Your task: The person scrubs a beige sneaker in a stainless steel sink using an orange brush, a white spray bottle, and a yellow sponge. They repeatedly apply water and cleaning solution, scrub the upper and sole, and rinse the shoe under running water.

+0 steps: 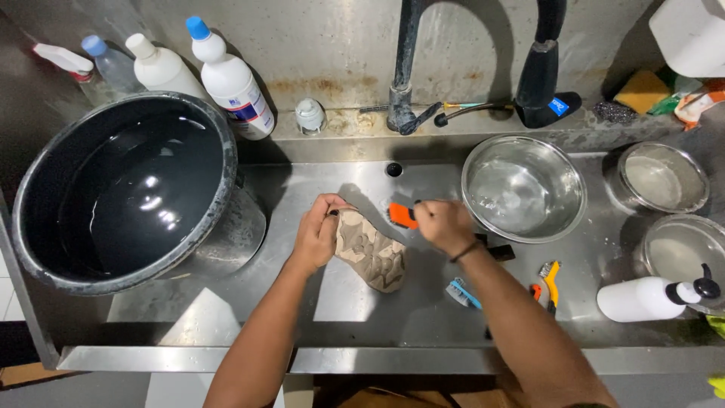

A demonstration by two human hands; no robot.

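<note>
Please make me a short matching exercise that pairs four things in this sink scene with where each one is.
Things:
1. orange brush
2. large black tub
3. white pump bottle
4. yellow sponge

Places:
A. lying on its side at the right end of the counter
B. on the back ledge, far right
C. in the right hand, against the tan shoe held by the left hand
D. standing at the left, holding water

Pairs: 1-C, 2-D, 3-A, 4-B
</note>
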